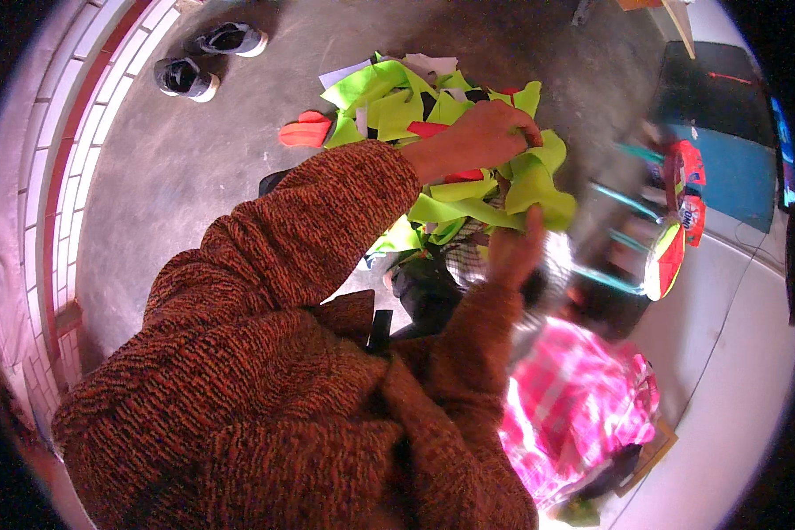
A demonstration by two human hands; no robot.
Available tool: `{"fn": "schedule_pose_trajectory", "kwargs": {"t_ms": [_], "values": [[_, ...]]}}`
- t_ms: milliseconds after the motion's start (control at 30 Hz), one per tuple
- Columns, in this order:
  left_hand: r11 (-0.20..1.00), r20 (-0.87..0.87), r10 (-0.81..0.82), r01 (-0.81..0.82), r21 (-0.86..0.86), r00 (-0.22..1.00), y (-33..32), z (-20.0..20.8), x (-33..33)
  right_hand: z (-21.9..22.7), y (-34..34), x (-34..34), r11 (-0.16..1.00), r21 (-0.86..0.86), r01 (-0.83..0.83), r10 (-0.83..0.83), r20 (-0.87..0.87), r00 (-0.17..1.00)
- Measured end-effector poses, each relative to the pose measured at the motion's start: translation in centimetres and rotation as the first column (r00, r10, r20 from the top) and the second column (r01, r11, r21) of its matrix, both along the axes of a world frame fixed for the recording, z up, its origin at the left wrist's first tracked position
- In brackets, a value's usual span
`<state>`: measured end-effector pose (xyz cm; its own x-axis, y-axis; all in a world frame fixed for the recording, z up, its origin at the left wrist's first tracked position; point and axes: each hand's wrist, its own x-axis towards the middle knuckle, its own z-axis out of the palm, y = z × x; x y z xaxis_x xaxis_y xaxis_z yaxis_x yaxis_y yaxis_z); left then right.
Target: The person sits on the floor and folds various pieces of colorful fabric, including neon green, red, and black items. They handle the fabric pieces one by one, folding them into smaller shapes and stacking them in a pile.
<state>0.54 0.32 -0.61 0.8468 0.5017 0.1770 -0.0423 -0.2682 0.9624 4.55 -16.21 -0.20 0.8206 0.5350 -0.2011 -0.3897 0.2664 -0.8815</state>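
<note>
A lime-green piece of fabric (539,185) hangs between my two hands above a heap of scraps. My left hand (481,137) is closed, its fingertips pinching the fabric's upper edge. From below, my right hand (514,254) grips the lower edge, one digit laid along the near side and the other fingers partly hidden. Under and behind the fabric spreads a pile of fabric scraps (380,93), mostly lime green, with red, white, grey and black pieces among them. A red-orange scrap (306,131) lies at the pile's left side.
Two dark shoes (184,79) with pale soles stand on the grey floor (141,177) at the far left. To the right is a rack with teal bars (609,272), holding red and yellow items (667,261). A pink checked cloth (583,397) lies near my right arm.
</note>
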Motion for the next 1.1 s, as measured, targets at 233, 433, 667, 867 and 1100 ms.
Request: {"fn": "schedule_pose_trajectory", "kwargs": {"t_ms": [233,433,667,867,1100], "values": [[0.998,-0.140,-0.028,0.019,-0.066,0.990,-0.7,2.5,-0.2,-0.6,0.3,1.0,0.997,-0.073,0.034,-0.031,0.050,0.998],[0.996,-0.147,0.051,-0.062,-0.070,0.988,-0.1,-0.4,0.5,-0.3,0.6,1.2,0.987,-0.162,-0.016,0.025,0.053,0.998],[0.745,-0.079,0.042,-0.084,-0.661,0.996,0.9,1.8,-0.3,-0.4,-0.8,3.4,0.985,-0.152,0.086,-0.080,0.048,0.996],[0.842,0.072,0.247,-0.177,-0.510,0.966,1.5,1.2,-1.2,-0.5,-0.9,4.2,0.994,-0.098,-0.041,0.049,0.081,0.995],[0.777,0.012,0.462,-0.398,-0.488,0.887,1.8,1.8,-1.6,1.0,-0.4,4.6,0.893,0.449,0.031,0.085,-0.234,0.969]]}}
